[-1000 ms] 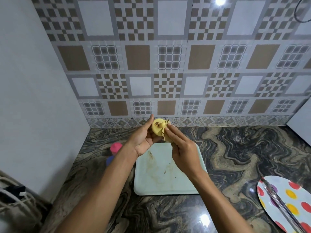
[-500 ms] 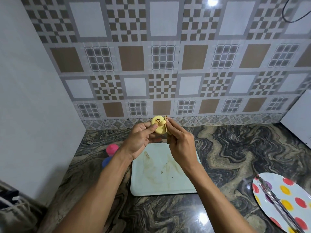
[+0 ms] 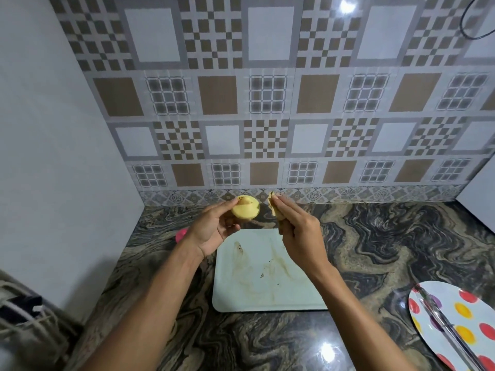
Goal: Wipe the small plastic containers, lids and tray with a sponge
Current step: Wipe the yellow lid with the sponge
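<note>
My left hand (image 3: 211,228) holds a small round yellow container (image 3: 246,210) between thumb and fingers, raised above the counter near the back wall. My right hand (image 3: 297,226) pinches a folded yellowish sponge (image 3: 273,205), a short gap to the right of the container. Below both hands lies a pale rectangular tray (image 3: 267,293) with brown smears and dark specks. A pink container (image 3: 181,234) peeks out behind my left forearm; most of it is hidden.
The marbled dark counter (image 3: 375,236) runs to a tiled back wall and a plain wall on the left. A polka-dot plate (image 3: 455,322) with metal tongs (image 3: 444,325) on it sits at the right edge. Cloth and cords lie at lower left (image 3: 24,317).
The sponge was pressed against the yellow container; now my hands have drawn apart, with the container to the left and the sponge to the right.
</note>
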